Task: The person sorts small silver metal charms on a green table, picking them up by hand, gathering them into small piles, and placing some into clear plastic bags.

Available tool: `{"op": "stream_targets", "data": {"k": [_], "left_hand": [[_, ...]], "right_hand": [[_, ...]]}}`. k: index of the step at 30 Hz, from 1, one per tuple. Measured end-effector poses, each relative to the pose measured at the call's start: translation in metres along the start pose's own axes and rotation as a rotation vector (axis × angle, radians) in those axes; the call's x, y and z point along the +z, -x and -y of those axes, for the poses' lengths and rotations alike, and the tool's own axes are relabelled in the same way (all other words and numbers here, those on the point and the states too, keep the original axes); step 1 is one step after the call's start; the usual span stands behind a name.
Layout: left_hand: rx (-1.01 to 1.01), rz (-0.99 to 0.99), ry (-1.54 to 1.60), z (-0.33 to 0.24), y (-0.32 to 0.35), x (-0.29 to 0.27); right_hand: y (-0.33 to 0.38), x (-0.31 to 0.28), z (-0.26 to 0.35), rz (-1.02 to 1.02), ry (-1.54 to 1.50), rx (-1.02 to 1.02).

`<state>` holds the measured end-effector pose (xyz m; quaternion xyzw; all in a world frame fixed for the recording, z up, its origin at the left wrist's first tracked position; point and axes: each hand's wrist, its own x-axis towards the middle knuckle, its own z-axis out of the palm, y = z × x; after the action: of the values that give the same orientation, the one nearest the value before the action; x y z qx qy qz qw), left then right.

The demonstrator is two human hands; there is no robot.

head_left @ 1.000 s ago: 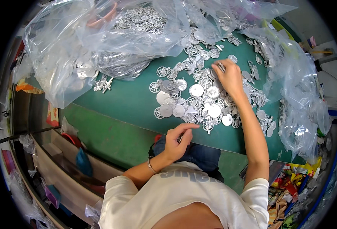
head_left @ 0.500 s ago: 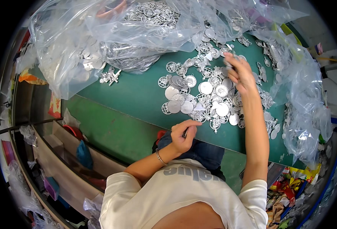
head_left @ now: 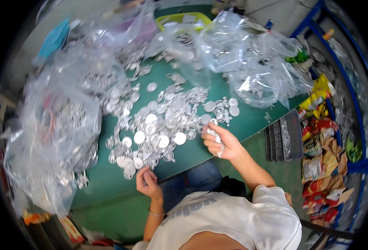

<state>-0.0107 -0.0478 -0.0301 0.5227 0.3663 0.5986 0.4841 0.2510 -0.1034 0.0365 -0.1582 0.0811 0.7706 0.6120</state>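
Observation:
A pile of silver metal charms (head_left: pixel 167 121), plain discs and openwork round pendants among them, lies spread over the green table (head_left: pixel 192 160). At the right side of this pile, my right hand (head_left: pixel 223 141) is closed round several silver metal pieces that show between its fingers. Their exact shapes are blurred. My left hand (head_left: pixel 150 184) is at the front edge of the table, just below the nearest discs, its fingers curled together. Whatever it may hold is hidden. A smaller group of charms (head_left: pixel 222 111) lies just beyond my right hand.
Clear plastic bags with silver pieces stand at the left (head_left: pixel 63 125) and far right (head_left: pixel 259 62). A yellow-green basket (head_left: pixel 161 20) sits at the back. Right of the table is a dark crate (head_left: pixel 282 141) on the floor, beside colourful wrappers (head_left: pixel 317 166) and a blue rack.
The view has swung to the right. My right hand has come back from the far part of the pile to its near right side, with metal pieces in it. My left hand stays curled.

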Motion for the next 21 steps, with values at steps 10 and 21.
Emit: {"op": "stream_targets", "data": {"k": [10,21], "left_hand": [[0.002,-0.002,-0.181,0.002,0.003,-0.001],[-0.001,-0.049,-0.238,0.003,-0.002,0.008]], "right_hand": [[0.137,-0.021,0.099,-0.367,0.182,-1.188],[0.180,-0.019,0.397,-1.351,1.516,-1.703]]}}
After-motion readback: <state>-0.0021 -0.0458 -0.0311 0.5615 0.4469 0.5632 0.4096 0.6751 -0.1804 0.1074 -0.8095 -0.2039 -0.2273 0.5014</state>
